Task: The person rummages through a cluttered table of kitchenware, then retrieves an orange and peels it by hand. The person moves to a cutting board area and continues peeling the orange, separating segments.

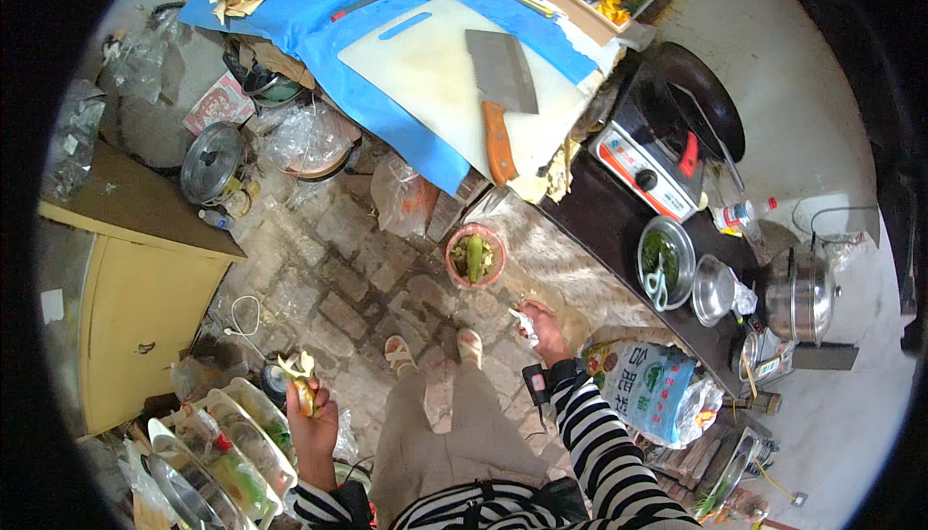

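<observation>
My left hand (313,421) is at the lower left, its fingers closed around what looks like a partly peeled banana (305,398). Pale peel flaps spread out from the top of it. In my right hand (547,334), held low at the right of centre, is a crumpled white piece of tissue or paper (528,328). Just beyond that hand, a small pink basket-like bin (499,278) stands on the brick floor, with a long green vegetable (474,258) and scraps inside.
A cleaver (502,73) lies on a white cutting board (406,73) on the blue-covered table, its wooden handle over the near edge. On the dark counter are a portable stove (645,175) and a metal bowl with scissors (656,287). Plastic bins (232,450) flank my left arm; a printed sack (645,385) flanks my right.
</observation>
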Demonstrator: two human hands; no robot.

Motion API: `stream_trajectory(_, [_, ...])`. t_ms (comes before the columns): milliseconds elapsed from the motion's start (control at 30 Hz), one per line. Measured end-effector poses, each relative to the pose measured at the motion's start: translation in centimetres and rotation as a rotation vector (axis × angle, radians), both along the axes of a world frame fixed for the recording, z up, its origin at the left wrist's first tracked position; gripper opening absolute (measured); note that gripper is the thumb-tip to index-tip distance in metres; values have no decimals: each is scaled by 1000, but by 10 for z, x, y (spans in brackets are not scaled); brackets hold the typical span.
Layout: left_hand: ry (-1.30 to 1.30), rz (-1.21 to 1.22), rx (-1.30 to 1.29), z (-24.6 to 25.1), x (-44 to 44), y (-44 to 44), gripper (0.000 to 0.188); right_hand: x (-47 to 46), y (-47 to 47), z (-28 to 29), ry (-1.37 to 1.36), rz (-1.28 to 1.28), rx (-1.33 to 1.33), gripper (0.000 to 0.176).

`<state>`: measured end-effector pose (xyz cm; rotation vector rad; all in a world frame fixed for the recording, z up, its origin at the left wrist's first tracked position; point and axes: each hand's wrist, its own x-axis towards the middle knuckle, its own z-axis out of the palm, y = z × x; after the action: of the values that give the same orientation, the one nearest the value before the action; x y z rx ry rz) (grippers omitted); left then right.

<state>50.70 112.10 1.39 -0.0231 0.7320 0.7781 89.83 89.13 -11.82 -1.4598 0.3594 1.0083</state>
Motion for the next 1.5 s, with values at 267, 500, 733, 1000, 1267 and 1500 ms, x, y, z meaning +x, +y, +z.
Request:
stream_trajectory(267, [278,168,-209,-20,-2,-7,30,60,57,-115,-111,96,-246,18])
stream_trajectory(500, [361,181,-261,-51,22,-24,33,99,56,-218,-79,128,-265,28])
stream_trajectory(733, [199,81,-248,-37,66,-8,36,96,66,-156,-204,238,-87,23])
stream_trajectory(1000, [226,12,-160,3,86,39,32,79,82,-30,148,291,-10,19])
stream_trajectory(1267, [102,-174,42,50,102,97,32,33,79,113,-178,370,-14,22])
stream_trajectory(1500, [110,-473,249,111,166,168,27,-7,108,215,-112,284,79,18])
